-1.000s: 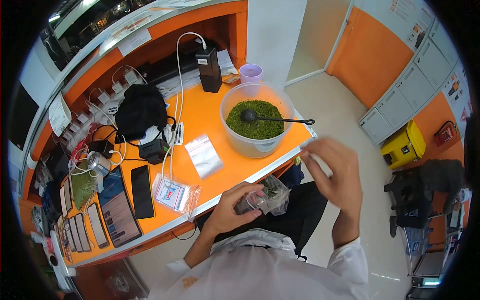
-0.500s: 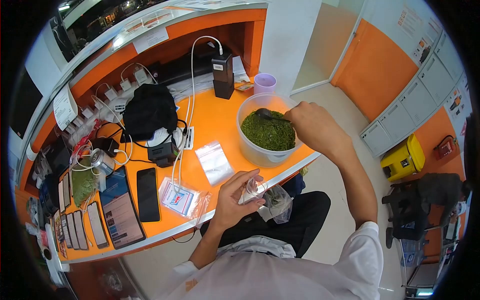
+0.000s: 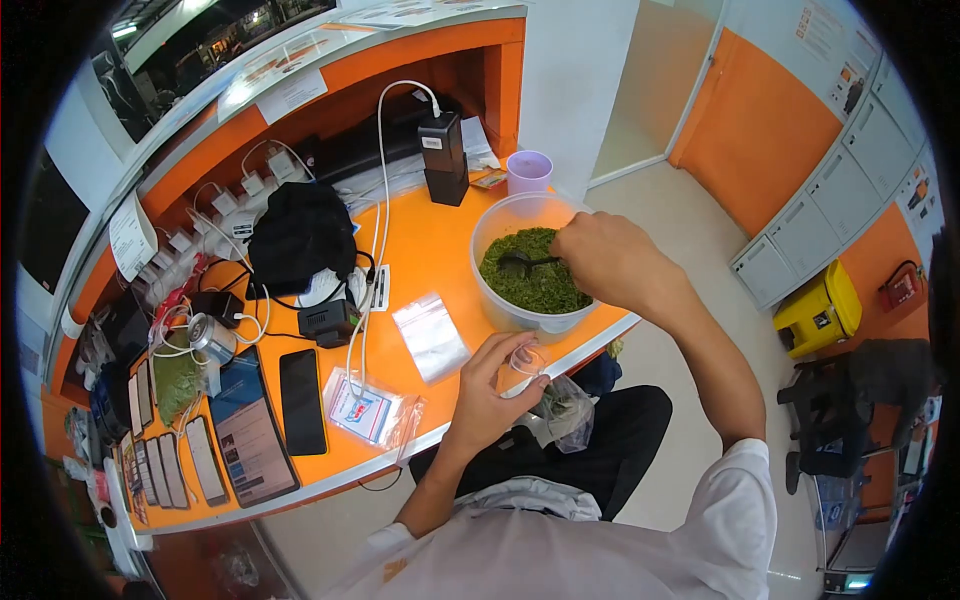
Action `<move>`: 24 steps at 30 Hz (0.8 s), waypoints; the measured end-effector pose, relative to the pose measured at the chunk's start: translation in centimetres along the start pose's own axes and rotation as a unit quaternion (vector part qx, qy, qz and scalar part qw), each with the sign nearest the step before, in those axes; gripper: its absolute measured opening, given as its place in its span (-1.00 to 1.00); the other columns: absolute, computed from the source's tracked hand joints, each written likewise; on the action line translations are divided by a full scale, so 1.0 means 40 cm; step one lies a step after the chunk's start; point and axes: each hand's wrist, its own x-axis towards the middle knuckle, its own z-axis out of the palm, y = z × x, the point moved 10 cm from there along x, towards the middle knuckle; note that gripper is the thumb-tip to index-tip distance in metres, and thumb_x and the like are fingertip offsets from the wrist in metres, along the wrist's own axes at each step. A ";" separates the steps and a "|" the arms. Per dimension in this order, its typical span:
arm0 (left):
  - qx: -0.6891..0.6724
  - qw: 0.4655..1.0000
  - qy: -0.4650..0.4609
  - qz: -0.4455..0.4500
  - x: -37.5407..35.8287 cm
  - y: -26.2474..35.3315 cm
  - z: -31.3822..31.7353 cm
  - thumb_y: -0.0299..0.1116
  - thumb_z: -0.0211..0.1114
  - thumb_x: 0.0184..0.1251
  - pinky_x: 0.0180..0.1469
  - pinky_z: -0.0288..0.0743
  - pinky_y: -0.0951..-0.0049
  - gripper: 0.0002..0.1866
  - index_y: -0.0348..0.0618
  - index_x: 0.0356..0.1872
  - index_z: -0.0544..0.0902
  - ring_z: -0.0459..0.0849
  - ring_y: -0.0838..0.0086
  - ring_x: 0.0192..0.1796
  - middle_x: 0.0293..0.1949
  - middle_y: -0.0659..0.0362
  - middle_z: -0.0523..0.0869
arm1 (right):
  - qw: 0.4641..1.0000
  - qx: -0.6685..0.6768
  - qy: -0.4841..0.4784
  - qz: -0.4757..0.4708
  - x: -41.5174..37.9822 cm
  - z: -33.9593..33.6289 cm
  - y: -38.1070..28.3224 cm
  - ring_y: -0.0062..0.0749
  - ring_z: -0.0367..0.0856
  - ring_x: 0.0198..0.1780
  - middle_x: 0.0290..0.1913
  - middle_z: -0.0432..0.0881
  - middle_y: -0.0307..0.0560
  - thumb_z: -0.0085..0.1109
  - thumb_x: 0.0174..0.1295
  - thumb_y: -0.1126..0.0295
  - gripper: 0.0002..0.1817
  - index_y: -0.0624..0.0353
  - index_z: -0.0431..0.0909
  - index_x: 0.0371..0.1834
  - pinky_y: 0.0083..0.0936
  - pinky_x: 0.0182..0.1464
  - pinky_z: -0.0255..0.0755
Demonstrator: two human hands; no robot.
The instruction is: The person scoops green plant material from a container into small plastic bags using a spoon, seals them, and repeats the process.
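Observation:
My right hand [image 3: 612, 262] grips the handle of a black scoop [image 3: 515, 264] whose head is dug into green dried leaves [image 3: 530, 284] inside a clear round tub [image 3: 497, 218] at the counter's right end. My left hand [image 3: 495, 388] holds a small clear plastic bag [image 3: 548, 398] open by its mouth, just below the tub and over the counter edge. Some green leaves lie in the bag's bottom.
An empty zip bag [image 3: 430, 336] and a stack of labelled bags [image 3: 366, 408] lie on the orange counter [image 3: 425, 240]. Phones [image 3: 303, 400], a tablet [image 3: 250, 432], cables, a black pouch [image 3: 301, 232], a power bank [image 3: 443, 158] and a purple cup [image 3: 529, 170] crowd the counter. A yellow bin [image 3: 820, 310] stands on the floor at right.
My right hand went from near the bag up to the tub, took the scoop handle and pushed the scoop into the leaves. My left hand lifted the bag toward the tub.

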 end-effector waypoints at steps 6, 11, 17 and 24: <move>0.077 0.997 -0.009 0.021 0.003 0.020 0.009 -0.52 0.58 0.16 0.19 0.58 0.32 -0.44 -0.37 0.23 0.66 0.72 0.22 0.10 0.08 -0.03 0.71 | 0.991 0.084 -0.077 -0.071 -0.020 -0.015 -0.039 0.12 0.73 -0.26 -0.37 0.72 0.22 0.28 0.17 0.51 -0.88 0.25 0.79 -0.29 -0.08 -0.15 0.58; 0.093 0.995 -0.008 0.042 0.004 0.032 0.017 -0.51 0.60 0.16 0.17 0.56 0.32 -0.41 -0.36 0.26 0.66 0.69 0.26 0.05 0.02 0.01 0.71 | 0.989 0.096 -0.101 -0.047 0.003 0.012 -0.004 0.09 0.69 -0.30 -0.41 0.68 0.24 0.29 0.21 0.50 -0.89 0.33 0.74 -0.31 -0.14 -0.19 0.55; 0.109 0.992 -0.012 0.059 0.001 0.040 0.018 -0.53 0.57 0.18 0.15 0.56 0.36 -0.41 -0.39 0.28 0.65 0.68 0.35 0.01 0.01 0.04 0.71 | 0.945 0.274 -0.172 -0.057 0.003 0.001 0.025 -0.49 0.72 -0.38 -0.40 0.80 -0.02 0.31 0.34 0.44 -0.78 0.36 0.81 -0.10 -0.44 -0.25 0.56; 0.051 0.998 -0.038 -0.023 -0.022 0.032 0.006 -0.52 0.56 0.20 0.24 0.52 0.37 -0.33 -0.32 0.39 0.60 0.67 0.38 0.08 0.08 0.06 0.70 | 0.916 0.368 -0.148 -0.063 -0.009 0.012 0.095 -0.57 0.53 -0.53 -0.49 0.72 -0.14 0.33 0.35 0.42 -0.80 0.38 0.80 -0.17 -0.52 -0.43 0.41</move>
